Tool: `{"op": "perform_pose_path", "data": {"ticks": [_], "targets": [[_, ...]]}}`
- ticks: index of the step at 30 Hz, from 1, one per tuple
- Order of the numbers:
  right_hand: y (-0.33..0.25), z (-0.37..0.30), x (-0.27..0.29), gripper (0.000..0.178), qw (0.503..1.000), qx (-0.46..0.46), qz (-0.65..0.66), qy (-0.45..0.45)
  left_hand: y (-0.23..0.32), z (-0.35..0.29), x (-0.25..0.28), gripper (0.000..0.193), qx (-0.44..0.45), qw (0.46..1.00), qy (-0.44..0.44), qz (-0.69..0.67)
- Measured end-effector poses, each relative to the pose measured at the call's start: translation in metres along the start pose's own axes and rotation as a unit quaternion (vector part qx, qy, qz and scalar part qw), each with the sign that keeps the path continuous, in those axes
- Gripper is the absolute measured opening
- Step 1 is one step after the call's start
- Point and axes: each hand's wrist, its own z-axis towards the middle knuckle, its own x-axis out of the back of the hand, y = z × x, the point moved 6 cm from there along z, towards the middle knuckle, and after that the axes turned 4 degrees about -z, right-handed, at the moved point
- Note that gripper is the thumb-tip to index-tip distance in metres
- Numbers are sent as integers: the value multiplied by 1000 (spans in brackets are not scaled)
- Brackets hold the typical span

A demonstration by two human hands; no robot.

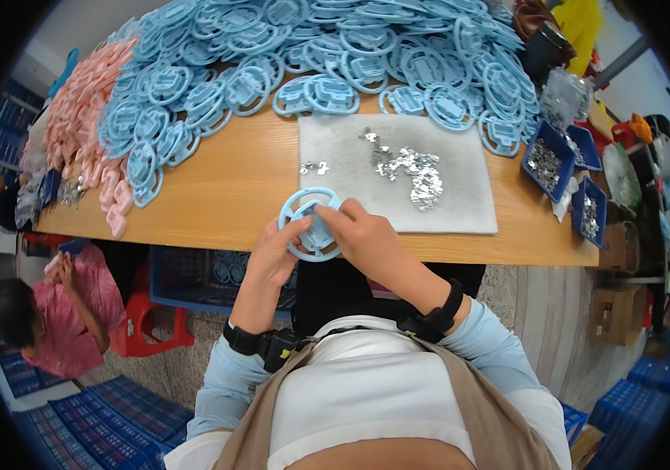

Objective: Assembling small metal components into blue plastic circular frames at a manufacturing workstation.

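Note:
Over the table's front edge I hold a round light-blue plastic part (309, 193), a ring with a raised middle piece. My left hand (274, 249) grips its left side, thumb across the front. The fingers of my right hand (362, 235) are pinched together at the middle piece; whether a small piece is between them is hidden. Just beyond my right hand lies a grey-white felt mat (464, 192). On it are a spread of small shiny metal pieces (426, 182) and a few more pieces near its left edge.
A heap of similar blue parts (319, 39) covers the back of the table (225, 184). Pink plastic parts (76, 117) pile up at the left. Blue bins (558, 178) of metal pieces stand right. A person in pink (76, 305) sits at left, near a red stool (151, 321).

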Motion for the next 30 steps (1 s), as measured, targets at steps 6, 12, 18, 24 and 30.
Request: {"op": "perform_pose_path", "data": {"ticks": [6,12,18,24,30], "targets": [[53,-10,3,39,893,-210,390,-82,-15,-7,-18,30,19,994,-56,-88],[60,-21,25,26,874,-182,428,-139,-7,-4,-40,38,115,960,-175,186],[128,-28,68,10,983,-180,37,-18,0,9,-32,40,-20,998,-54,12],[115,-21,50,9,989,-138,-56,-16,-6,9,-18,37,-102,993,45,-43],[93,-12,52,7,998,-64,-5,-20,-4,-3,-22,33,-55,995,61,-49]]}}
